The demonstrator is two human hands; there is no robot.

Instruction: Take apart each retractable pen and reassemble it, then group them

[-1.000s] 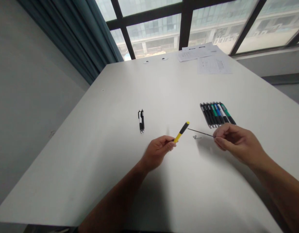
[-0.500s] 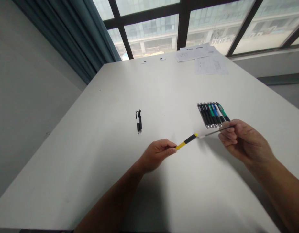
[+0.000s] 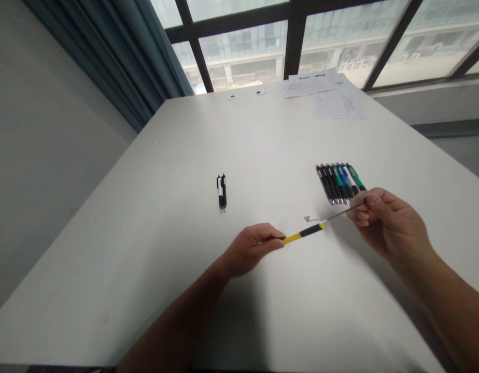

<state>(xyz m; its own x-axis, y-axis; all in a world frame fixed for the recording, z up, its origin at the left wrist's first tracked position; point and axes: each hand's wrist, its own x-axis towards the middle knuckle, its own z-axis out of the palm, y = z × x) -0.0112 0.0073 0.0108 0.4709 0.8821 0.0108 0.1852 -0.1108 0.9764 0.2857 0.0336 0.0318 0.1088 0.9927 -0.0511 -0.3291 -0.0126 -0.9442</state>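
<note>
Beside the right hand (image 3: 389, 223), lined-up pens (image 3: 336, 184) (black, green, blue); papers (image 3: 338, 103) beyond

On the worktop (image 3: 154, 248), two pens (image 3: 221, 193) lie left of a row of pens (image 3: 336, 184), with papers (image 3: 336, 103) at the far end.

Nothing legible anywhere, not a word. Over on the far side of the tabletop (image 3: 263, 134), two printed sheets (image 3: 338, 103): lines of print, far too small to read. Out past the window, signage on the building facade (image 3: 356, 52), a blurred run of characters, no luck there either. Down the row of pens (image 3: 336, 184), no lettering to make out, and on the yellow-and-black screwdriver (image 3: 304, 234), no readable marking.
</note>
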